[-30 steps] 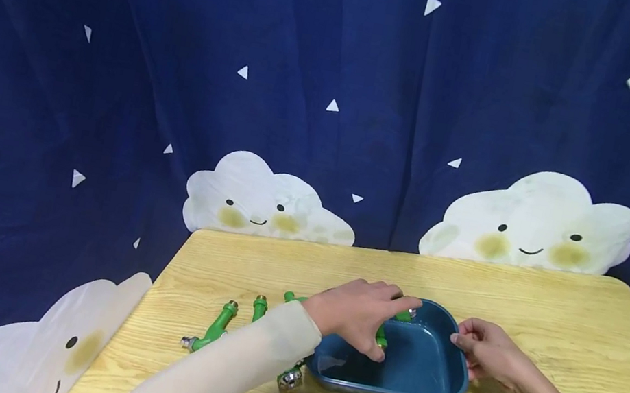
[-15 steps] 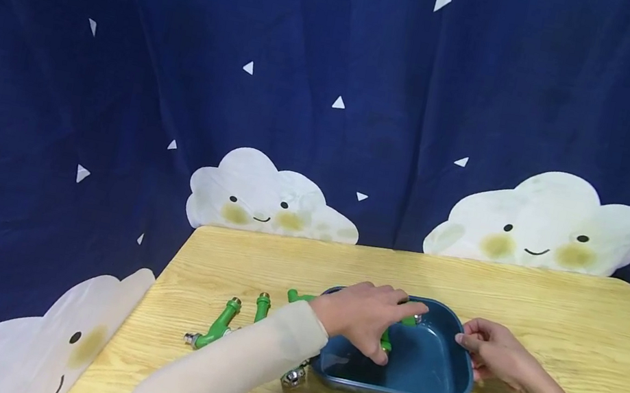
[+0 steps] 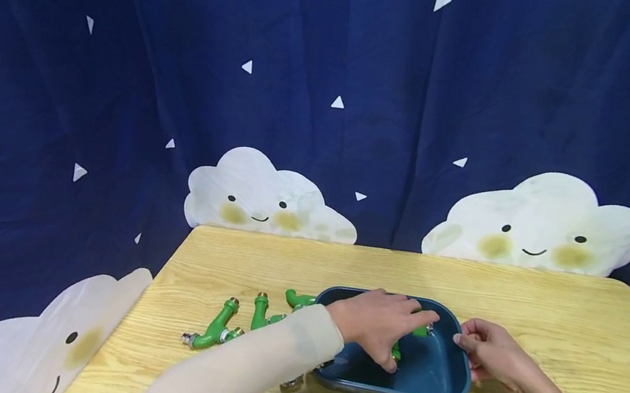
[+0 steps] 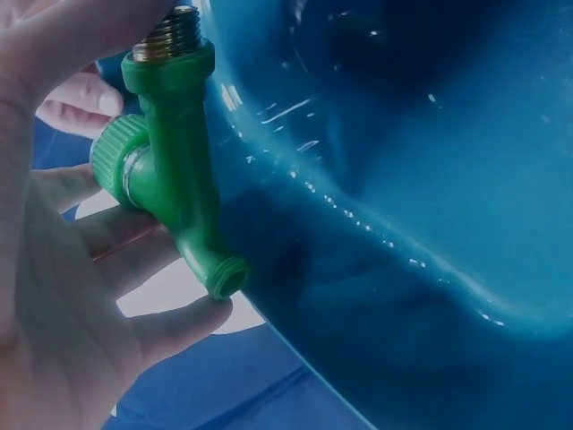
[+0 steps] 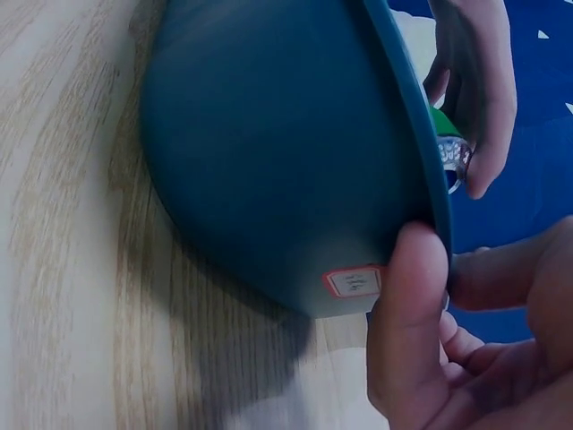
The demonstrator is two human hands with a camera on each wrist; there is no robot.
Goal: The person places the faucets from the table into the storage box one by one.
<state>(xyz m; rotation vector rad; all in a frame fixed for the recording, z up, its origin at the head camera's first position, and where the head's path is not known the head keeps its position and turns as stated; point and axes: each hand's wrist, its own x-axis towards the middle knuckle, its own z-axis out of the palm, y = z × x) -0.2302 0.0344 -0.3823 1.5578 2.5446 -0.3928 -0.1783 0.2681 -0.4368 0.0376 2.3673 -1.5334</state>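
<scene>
My left hand (image 3: 381,322) is over the dark blue basin (image 3: 428,377), holding a green tap. In the left wrist view the tap (image 4: 179,152) shows a brass thread by the thumb, a ribbed green cap and a narrow green spout near one finger. A silvery end of the tap (image 5: 454,159) peeks above the rim in the right wrist view. At the basin's right end my right hand (image 3: 491,355) pinches the rim between thumb and fingers. The palm side of the left hand is hidden in the head view.
Left of the basin lie more green taps: one with a chrome end (image 3: 216,329), another upright-looking one (image 3: 261,312) and a third (image 3: 298,299) partly behind the sleeve. A chrome fitting (image 3: 293,383) shows below the left forearm. The wooden table (image 3: 570,316) ends at a blue curtain (image 3: 325,136).
My left hand, with the tap, has shifted a little to the right over the basin, uncovering more of the taps at left. My right hand keeps its pinch on the rim.
</scene>
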